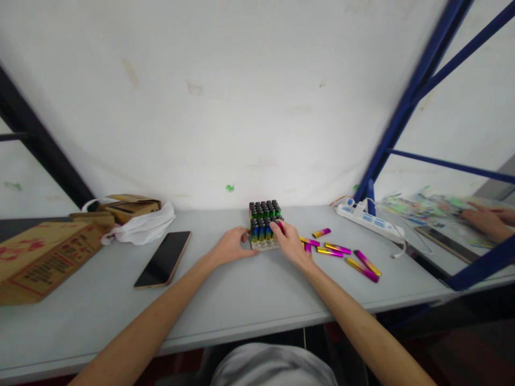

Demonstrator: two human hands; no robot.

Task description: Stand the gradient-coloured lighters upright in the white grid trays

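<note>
A pale tray [266,245] stands near the wall, with rows of slim black-topped tubes [263,229], shiny blue, green and yellow and much like lighters, upright in it. Thumb along the front edge and fingers at the left side, my left hand [233,244] grips the tray's front left corner. My right hand [293,244] is closed over the tray's right part, pinching a small shiny purple case [280,225] mostly hidden by the fingers. Just right of that hand lie several loose purple-and-yellow cases [338,248] of slim shape.
On the left are a black phone [163,259], a white plastic bag [140,228] and cardboard boxes [52,257]. A white power strip [370,221] lies at the back right, beside a blue metal frame [386,145]. Beyond it another person's hands [488,220] are over a cluttered table.
</note>
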